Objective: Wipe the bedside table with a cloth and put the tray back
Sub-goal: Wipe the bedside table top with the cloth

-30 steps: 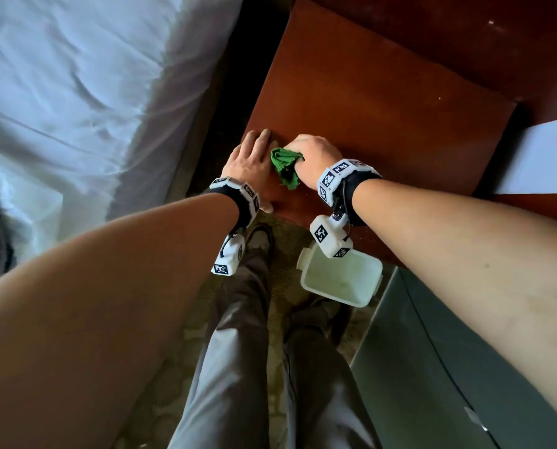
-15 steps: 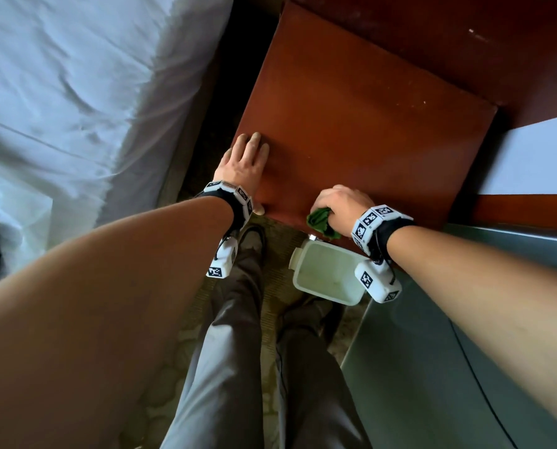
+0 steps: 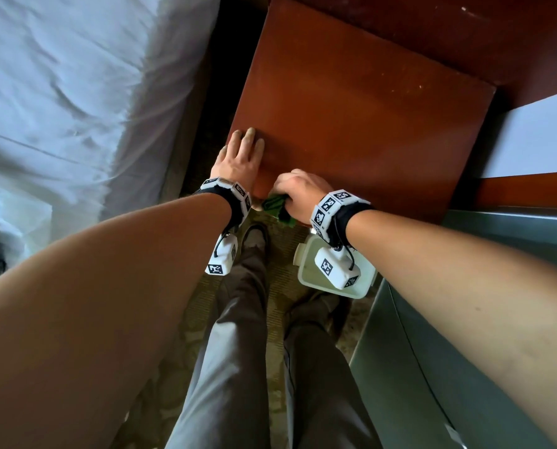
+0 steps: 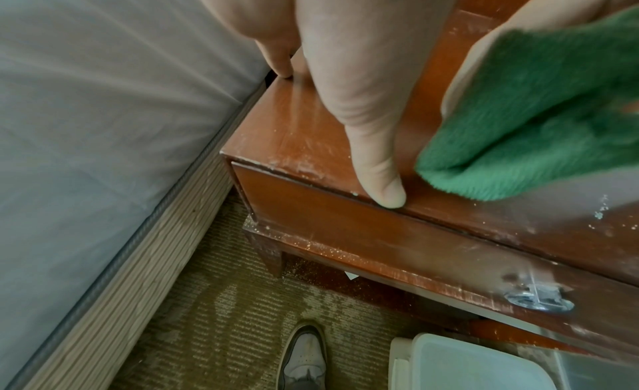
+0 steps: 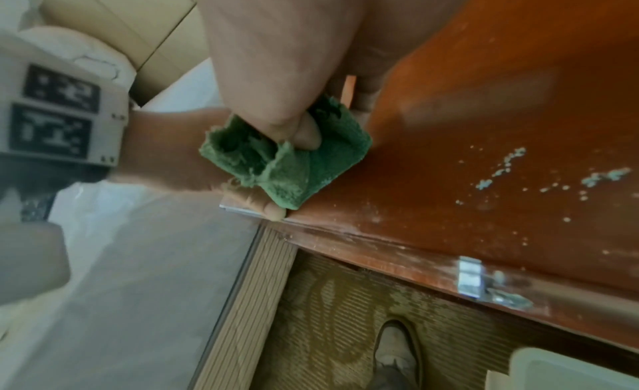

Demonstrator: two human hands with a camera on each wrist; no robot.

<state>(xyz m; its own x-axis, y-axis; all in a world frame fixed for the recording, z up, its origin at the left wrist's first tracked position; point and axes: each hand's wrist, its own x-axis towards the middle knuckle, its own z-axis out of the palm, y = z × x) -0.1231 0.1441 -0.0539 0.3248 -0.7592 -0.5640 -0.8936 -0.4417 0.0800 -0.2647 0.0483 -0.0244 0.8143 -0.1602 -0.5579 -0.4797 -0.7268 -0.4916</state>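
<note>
The reddish-brown bedside table (image 3: 361, 102) fills the upper middle of the head view. My right hand (image 3: 298, 192) grips a bunched green cloth (image 3: 275, 207) at the table's front edge, near its left corner. In the right wrist view the thumb pinches the cloth (image 5: 294, 163) against the wood. My left hand (image 3: 241, 157) lies flat with straight fingers on the front left corner; its thumb (image 4: 377, 161) rests on the top (image 4: 311, 139) beside the cloth (image 4: 539, 117). A white plastic tray (image 3: 306, 273) sits on the floor below the table's front.
A bed with a white sheet (image 3: 76, 92) stands close on the left, with a dark gap between it and the table. Crumbs (image 5: 512, 163) lie on the tabletop right of the cloth. A grey-green surface (image 3: 465, 367) is at the right. My legs and shoes (image 3: 254, 238) stand on patterned carpet.
My right hand has swept the cloth from the front edge's middle leftward, ending close beside the left hand. The left hand has stayed flat on the corner.
</note>
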